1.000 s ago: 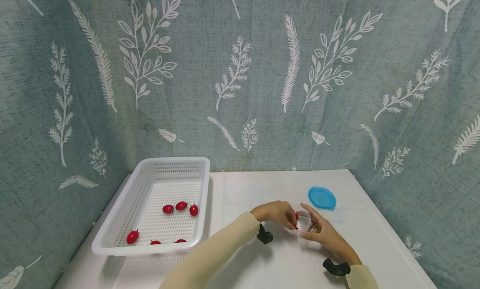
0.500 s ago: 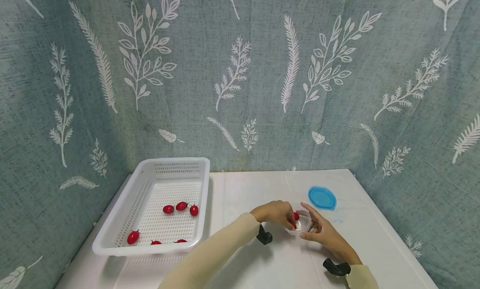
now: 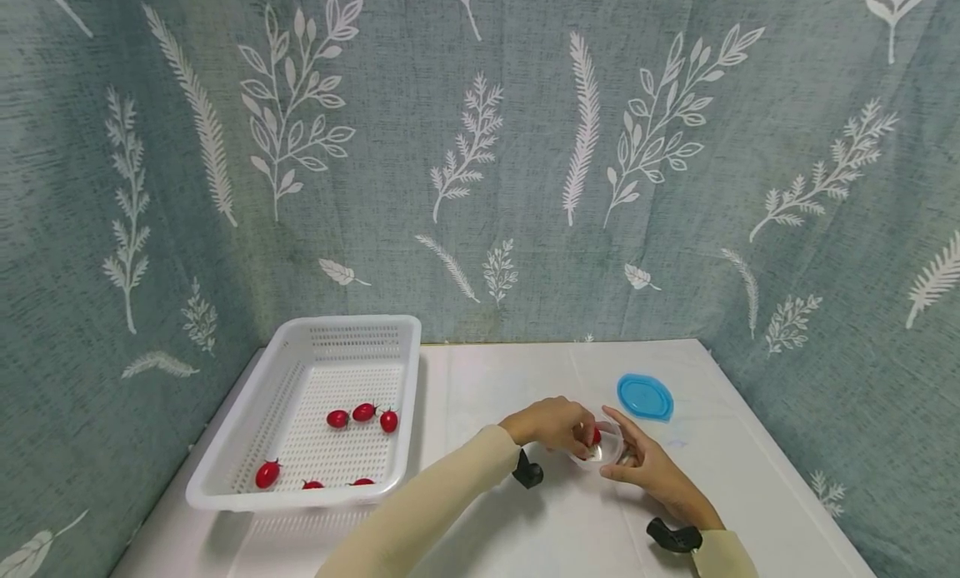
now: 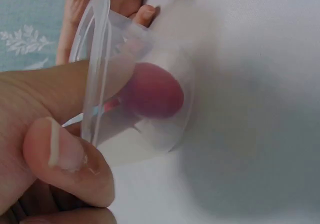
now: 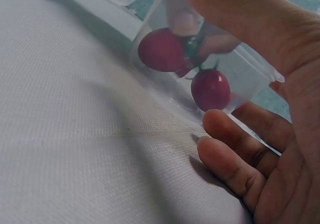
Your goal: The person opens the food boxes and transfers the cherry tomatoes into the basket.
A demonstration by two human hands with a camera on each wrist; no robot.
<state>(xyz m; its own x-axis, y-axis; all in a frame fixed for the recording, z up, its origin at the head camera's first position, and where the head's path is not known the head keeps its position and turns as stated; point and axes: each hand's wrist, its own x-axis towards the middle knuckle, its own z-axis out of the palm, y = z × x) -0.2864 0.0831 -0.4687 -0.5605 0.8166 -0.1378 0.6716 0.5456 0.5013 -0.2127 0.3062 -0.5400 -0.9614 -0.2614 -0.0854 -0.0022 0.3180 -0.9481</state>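
A small clear plastic container [image 3: 611,446] stands on the white table. My right hand [image 3: 647,461] grips its side, thumb and fingers curved round the wall. Two red cherry tomatoes with green stems show through the plastic, a left tomato [image 5: 161,49] and a right tomato [image 5: 210,90]. My left hand [image 3: 557,426] reaches over the rim with fingers inside, its thumb lying outside in the left wrist view. A fingertip meets the tomato [image 4: 156,90] there. I cannot tell whether those fingers pinch a tomato or only touch it.
A large white perforated basket [image 3: 412,378] with several cherry tomatoes [image 3: 363,412] stands to the left. Beyond the container lies a blue round lid [image 3: 645,396]. Patterned grey-green cloth [image 3: 525,278] hangs behind and on both sides of the table.
My left fingers have shifted slightly inside the container and drawn a little up toward its rim. The right hand has kept its hold, and the basket and lid have not moved.
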